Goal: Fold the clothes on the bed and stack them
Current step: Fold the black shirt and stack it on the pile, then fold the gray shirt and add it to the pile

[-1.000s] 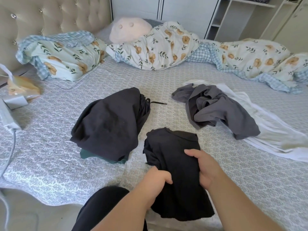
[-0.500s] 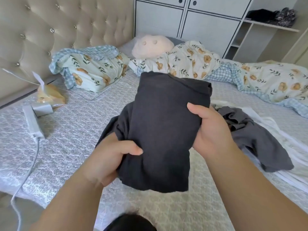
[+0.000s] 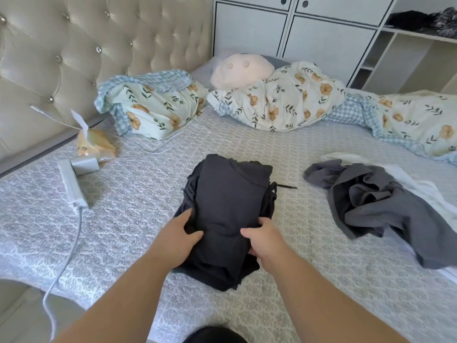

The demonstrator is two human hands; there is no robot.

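Left hand (image 3: pixel 181 235) and right hand (image 3: pixel 265 237), arms extended, fingers curled gripping folded black garment (image 3: pixel 227 209) atop stack

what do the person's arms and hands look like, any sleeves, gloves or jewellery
Both forearms are bare as far as the frame shows, with no sleeve in view. The left hand and the right hand wear no gloves, and no ring, watch or bracelet shows on the visible sides of the fingers and wrists.
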